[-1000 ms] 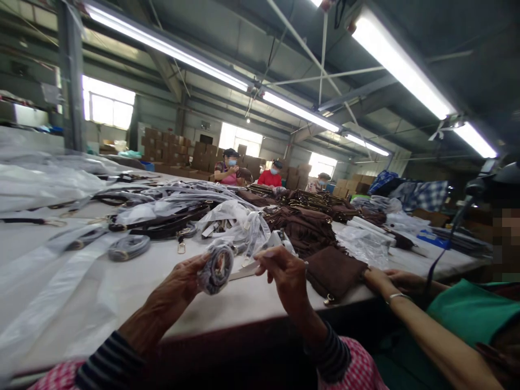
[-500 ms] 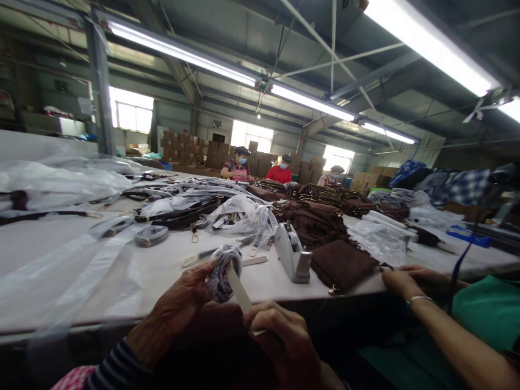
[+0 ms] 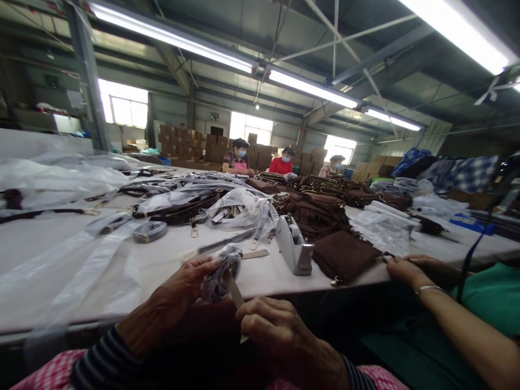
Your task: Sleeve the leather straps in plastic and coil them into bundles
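Note:
Wrapped around a coiled strap in clear plastic (image 3: pixel 219 279), my left hand (image 3: pixel 179 292) holds it over the table's front edge. My right hand (image 3: pixel 280 330) is closed on a flat cream-coloured strip (image 3: pixel 234 291), whose upper end goes into the middle of the coil. A second pale strip (image 3: pixel 255 254) lies on the table just beyond the coil. Close by on the right stands a grey tape dispenser (image 3: pixel 293 249). Further left, another plastic-wrapped coiled strap (image 3: pixel 150 232) rests on the tabletop.
Wrapped straps (image 3: pixel 190 189) are heaped across the middle of the white table (image 3: pixel 162 271). Brown pouches (image 3: pixel 312 216) are piled behind the dispenser. At right, a co-worker's hands (image 3: pixel 410 271) touch a brown pouch (image 3: pixel 345 257). Several people sit across the table.
The coil has tilted and shifted slightly left in my left hand. My right hand has risen a little along with the strip, which still sits in the coil.

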{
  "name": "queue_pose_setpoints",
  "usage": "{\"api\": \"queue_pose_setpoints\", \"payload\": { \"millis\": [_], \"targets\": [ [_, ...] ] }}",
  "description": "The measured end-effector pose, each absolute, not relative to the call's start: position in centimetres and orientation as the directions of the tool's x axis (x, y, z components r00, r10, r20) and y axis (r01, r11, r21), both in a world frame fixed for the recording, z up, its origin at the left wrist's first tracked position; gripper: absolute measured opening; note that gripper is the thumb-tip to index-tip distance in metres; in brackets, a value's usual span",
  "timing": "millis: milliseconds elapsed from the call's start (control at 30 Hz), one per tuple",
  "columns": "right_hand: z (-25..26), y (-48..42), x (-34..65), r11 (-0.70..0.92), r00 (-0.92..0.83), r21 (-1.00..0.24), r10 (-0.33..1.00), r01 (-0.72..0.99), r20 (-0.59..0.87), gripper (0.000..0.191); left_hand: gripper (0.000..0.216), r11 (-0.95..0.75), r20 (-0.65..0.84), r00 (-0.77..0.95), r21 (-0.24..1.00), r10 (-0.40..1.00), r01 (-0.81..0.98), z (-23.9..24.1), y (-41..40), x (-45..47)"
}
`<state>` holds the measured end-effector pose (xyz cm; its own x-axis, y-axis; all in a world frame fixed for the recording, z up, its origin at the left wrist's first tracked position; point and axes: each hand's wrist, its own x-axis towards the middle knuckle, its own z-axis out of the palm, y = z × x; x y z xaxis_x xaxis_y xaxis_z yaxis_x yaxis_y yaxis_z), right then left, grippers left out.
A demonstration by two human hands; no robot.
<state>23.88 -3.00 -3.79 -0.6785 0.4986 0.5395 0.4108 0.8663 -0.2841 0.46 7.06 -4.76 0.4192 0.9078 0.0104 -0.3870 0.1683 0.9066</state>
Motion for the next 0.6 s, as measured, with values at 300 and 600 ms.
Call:
{"api": "queue_pose_setpoints", "payload": {
  "millis": [300, 600],
  "targets": [
    [-4.9, -1.0, 23.4, 0.804, -0.505, -0.496, 0.593, 0.328, 0.627, 0.018, 0.031, -0.009, 0.071, 0.478, 0.991, 0.875, -0.130, -3.8, 5.9, 1.3],
    [-7.8, 2.9, 23.2, 0.745, -0.282, -0.468, 0.633, 0.476, 0.721, 0.016, 0.019, -0.706, 0.479, 0.532, 0.583, 0.699, 0.402, -5.3, 7.8, 3.7]
  ]
}}
